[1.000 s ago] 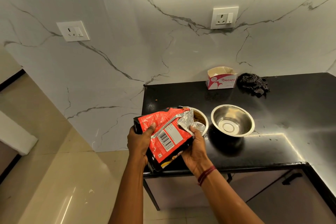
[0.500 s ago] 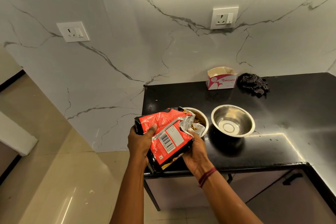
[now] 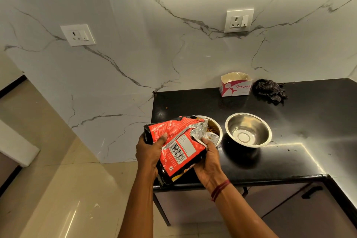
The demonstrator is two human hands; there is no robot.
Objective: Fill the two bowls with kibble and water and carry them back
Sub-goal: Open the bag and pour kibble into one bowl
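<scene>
Two steel bowls on the black counter (image 3: pixel 193 102), head view, as I log it:
1. Left bowl (image 3: pixel 218 126): half hidden behind the kibble bag (image 3: pixel 179 145); more brown kibble (image 3: pixel 211 130) showing inside than a second ago
2. Right bowl (image 3: pixel 248 131): just beside it, bare steel inside, unmoved
3. Bag: tilted, foil mouth over the left bowl; left hand (image 3: pixel 148 150) grips its base, right hand (image 3: pixel 209 158) pinches the mouth, both barely shifted

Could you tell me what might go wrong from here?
The crumpled mouth of the bag covers only the near rim of the left bowl, so kibble may spill onto the counter. The left hand and right hand both grip the bag, leaving that bowl unsteadied; a nudge could shift it.
</scene>
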